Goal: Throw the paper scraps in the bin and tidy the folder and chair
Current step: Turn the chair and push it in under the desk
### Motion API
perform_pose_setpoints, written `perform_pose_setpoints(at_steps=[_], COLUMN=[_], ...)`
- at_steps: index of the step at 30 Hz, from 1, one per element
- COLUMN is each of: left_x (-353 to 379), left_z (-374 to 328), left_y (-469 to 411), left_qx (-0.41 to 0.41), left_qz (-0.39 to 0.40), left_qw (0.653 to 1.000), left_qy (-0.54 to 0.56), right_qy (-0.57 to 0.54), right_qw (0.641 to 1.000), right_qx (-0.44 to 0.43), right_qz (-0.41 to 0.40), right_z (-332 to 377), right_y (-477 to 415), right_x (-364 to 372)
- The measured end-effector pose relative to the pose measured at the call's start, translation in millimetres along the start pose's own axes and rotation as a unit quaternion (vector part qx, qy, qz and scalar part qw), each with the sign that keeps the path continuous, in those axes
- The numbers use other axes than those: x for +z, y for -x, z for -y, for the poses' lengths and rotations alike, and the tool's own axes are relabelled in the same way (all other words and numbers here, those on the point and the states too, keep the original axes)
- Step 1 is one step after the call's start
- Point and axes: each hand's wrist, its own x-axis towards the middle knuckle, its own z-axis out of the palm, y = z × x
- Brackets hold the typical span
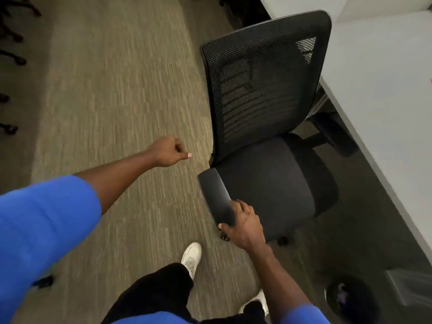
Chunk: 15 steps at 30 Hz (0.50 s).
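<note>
A black office chair [268, 178] with a mesh back stands on the carpet beside the white desk [383, 94]. My right hand [244, 224] grips the front end of the chair's near armrest [216, 197]. Out over the carpet to the left of the chair, my left hand [170, 152] is closed in a loose fist with nothing visible in it. A dark round bin [348, 298] sits on the floor at the lower right, under the desk edge. No folder or paper scraps are in sight.
Wheeled bases of other chairs [10, 59] line the left edge. My white shoes [191, 256] step on the carpet [112, 94] below the chair. The desk runs along the whole right side, with a grey panel [406, 286] under it.
</note>
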Motion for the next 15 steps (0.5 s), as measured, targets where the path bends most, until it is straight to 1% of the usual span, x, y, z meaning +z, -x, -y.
perform_pose_setpoints(at_steps=[4, 6, 8, 11, 13, 15], left_x=[-34.1, -47.1, -59.3, -75.9, -83.3, -84.4], left_z=[-15.7, -24.6, -36.2, -54.9, -65.5, -77.0], left_y=[-37.4, -54.6, -69.5, -88.2, -98.8, -102.3], left_qx=[0.014, 0.013, 0.002, 0.002, 0.035, 0.066], left_qz=[0.002, 0.006, -0.002, 0.006, 0.017, 0.031], left_qw=[0.998, 0.996, 0.992, 0.973, 0.956, 0.944], left_qy=[0.069, 0.091, 0.128, 0.231, 0.29, 0.321], right_qy=[0.006, 0.008, 0.036, 0.087, 0.101, 0.104], right_qw=[1.0, 0.999, 0.997, 0.994, 0.992, 0.991], right_qx=[0.019, 0.031, 0.031, 0.02, 0.019, 0.03], right_qz=[0.018, 0.033, 0.061, 0.069, 0.073, 0.077], right_z=[26.8, 29.5, 26.5, 25.6, 28.4, 28.6], right_y=[-17.3, -20.3, -19.6, -17.7, -16.9, -16.5], right_x=[24.6, 36.8, 48.8, 63.7, 67.2, 66.9])
